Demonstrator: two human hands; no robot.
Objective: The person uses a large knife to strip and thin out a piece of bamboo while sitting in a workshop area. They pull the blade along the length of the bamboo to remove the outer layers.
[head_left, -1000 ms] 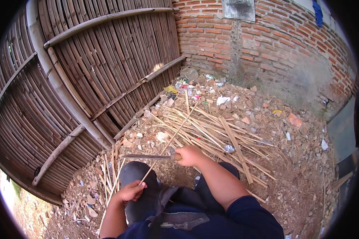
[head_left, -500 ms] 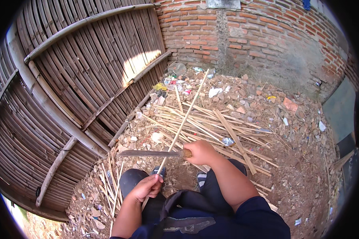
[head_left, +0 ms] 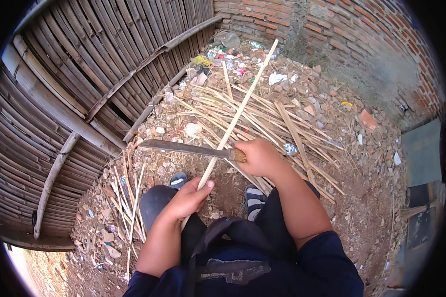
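Observation:
My left hand is closed around the lower part of a long pale bamboo strip, which slants up and away to the right. In my right hand is the wooden handle of a machete; its dark blade points left. The blade crosses the strip a little above my left hand and appears to touch it. Beyond my hands, a loose pile of bamboo strips lies on the ground. A smaller bundle of thin strips rests by my left knee.
A bamboo slat wall stands along the left, and a brick wall closes off the back. Rubble and litter cover the dirt ground, including a crumpled silver wrapper beside the pile. Dark panels lean at the right.
Both hands have risen in the picture, with the strip and machete. The strip now shows its broader face. The view has tilted down, so less of the brick wall shows.

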